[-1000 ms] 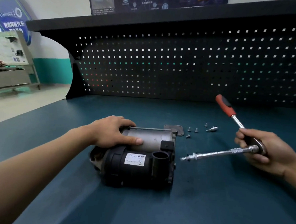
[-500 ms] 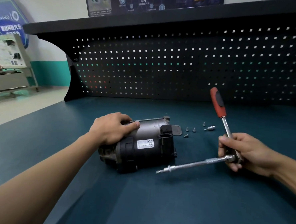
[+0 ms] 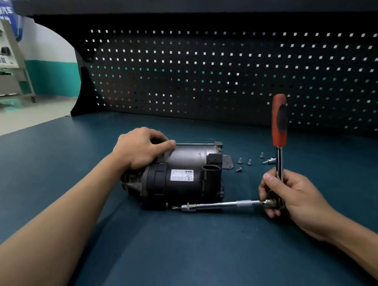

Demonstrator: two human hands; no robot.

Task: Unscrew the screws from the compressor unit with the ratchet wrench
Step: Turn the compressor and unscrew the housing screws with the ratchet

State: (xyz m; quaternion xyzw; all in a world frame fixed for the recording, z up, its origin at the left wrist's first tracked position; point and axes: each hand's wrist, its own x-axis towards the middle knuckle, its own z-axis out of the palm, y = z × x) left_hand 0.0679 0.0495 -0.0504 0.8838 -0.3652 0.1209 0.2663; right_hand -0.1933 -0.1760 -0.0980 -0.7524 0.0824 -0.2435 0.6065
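Note:
The compressor unit (image 3: 181, 175), a black and grey cylinder with a white label, lies on its side on the dark blue bench. My left hand (image 3: 139, 148) grips its top at the far left end. My right hand (image 3: 291, 197) holds the ratchet wrench (image 3: 278, 161) at its head, red handle pointing up. The long extension bar (image 3: 219, 205) runs left from the head, and its tip sits at the compressor's lower front edge. Several loose screws (image 3: 244, 164) lie on the bench behind the unit.
A small metal plate (image 3: 229, 163) lies right behind the compressor. A socket bit (image 3: 268, 161) rests by the screws. The black pegboard (image 3: 232, 74) walls off the back of the bench (image 3: 177, 252). The bench's left edge drops to the floor.
My left hand turned the compressor so that its label faces me more squarely. My right hand moved the wrench left, the handle swung upright and the bar's tip reached the unit.

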